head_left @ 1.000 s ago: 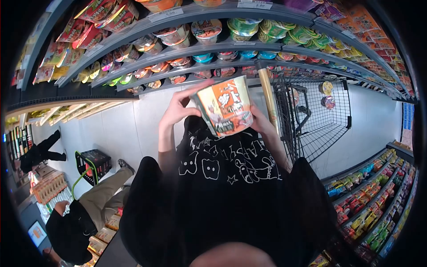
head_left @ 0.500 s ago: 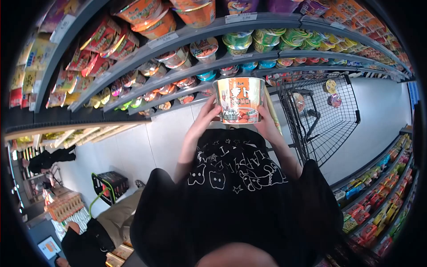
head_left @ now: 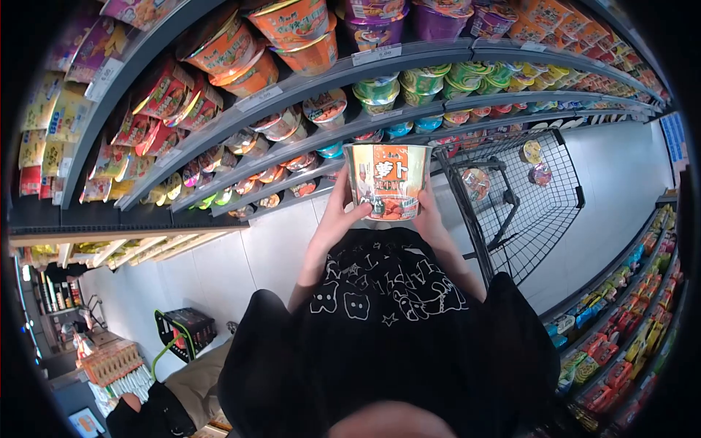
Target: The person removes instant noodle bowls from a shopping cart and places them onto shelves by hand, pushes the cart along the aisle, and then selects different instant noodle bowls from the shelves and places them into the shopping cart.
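Note:
Upright in front of my chest is an instant noodle tub (head_left: pixel 389 182), white and orange with large characters on its label. My left hand (head_left: pixel 343 208) wraps its left side, the thumb pressed on the front near the bottom. On the other side my right hand (head_left: pixel 429 212) grips the tub's right edge, its fingers partly hidden behind. Just beyond the tub are shelves of cup noodles, among them green cups (head_left: pixel 376 93) and orange tubs (head_left: pixel 294 33).
A wire shopping cart (head_left: pixel 544 201) stands to the right with several noodle cups inside. Shelves of colourful packets (head_left: pixel 606 343) line the lower right. At lower left are a black basket with green trim (head_left: pixel 186 330) and another person (head_left: pixel 171 398).
The tub, still in both hands, sits slightly lower and farther left in view, its front turned a little more upright. The shelves appear lower. A dark-clothed person at far left is mostly out of sight.

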`<state>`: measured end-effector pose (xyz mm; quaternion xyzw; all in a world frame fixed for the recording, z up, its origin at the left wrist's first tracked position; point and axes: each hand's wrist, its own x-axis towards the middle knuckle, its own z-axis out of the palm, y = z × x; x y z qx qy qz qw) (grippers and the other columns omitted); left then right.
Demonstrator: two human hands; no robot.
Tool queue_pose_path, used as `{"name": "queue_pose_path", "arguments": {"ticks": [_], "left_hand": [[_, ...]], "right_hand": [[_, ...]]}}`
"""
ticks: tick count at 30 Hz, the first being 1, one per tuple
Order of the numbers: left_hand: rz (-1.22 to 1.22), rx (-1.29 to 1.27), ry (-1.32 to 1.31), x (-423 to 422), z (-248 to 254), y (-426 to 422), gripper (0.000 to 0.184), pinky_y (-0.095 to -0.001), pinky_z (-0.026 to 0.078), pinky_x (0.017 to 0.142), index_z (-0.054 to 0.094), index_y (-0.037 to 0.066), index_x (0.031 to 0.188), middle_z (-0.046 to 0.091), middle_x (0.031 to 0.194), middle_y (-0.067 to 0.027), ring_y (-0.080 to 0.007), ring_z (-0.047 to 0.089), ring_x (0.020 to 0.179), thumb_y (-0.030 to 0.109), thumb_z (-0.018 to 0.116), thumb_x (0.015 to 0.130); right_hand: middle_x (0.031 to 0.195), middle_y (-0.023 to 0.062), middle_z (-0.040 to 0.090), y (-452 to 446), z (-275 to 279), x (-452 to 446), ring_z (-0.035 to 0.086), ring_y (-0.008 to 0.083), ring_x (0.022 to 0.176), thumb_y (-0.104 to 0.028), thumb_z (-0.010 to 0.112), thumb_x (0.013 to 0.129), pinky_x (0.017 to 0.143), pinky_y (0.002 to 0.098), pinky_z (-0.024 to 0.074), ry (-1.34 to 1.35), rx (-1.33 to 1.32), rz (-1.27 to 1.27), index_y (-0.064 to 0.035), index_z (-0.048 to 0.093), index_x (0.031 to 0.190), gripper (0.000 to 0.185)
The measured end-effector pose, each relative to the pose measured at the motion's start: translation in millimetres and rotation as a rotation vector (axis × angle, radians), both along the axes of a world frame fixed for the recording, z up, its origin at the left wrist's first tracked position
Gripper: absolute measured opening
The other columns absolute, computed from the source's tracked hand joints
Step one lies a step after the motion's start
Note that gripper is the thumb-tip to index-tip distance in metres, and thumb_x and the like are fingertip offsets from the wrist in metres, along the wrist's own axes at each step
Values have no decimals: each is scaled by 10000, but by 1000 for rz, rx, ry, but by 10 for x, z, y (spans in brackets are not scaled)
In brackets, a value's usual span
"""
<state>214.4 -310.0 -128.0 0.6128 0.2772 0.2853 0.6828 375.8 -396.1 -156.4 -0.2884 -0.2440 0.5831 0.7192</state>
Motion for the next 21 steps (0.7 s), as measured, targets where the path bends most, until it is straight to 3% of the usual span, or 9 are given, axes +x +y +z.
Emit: {"name": "queue_pose_path", "arguments": {"ticks": [10,12,21], "left_hand": [[53,99,-54,182,8,0,774,-340,234,969,134,18,1308,274,1298,-152,-237,311,1179,139,592,696],[43,125,-76,189,17,5,775,-340,237,967,134,17,1308,278,1295,-153,-237,314,1177,147,594,698],[147,218,-69,100,20,-69,820,-341,298,919,139,-1,1302,357,1234,-182,-243,394,1112,212,614,669]], "right_hand": [[1297,84,262,-33,-85,-77,307,199,1185,-371,493,781,949,339,300,83,-33,-167,-111,40,1321,752],[1283,89,317,-21,-130,-80,349,221,1161,-402,306,865,959,371,278,-43,19,-188,-88,151,1302,560],[1265,90,350,-25,-288,-111,355,215,1158,-422,276,869,960,365,275,2,-62,-116,-61,205,1283,554]]}}
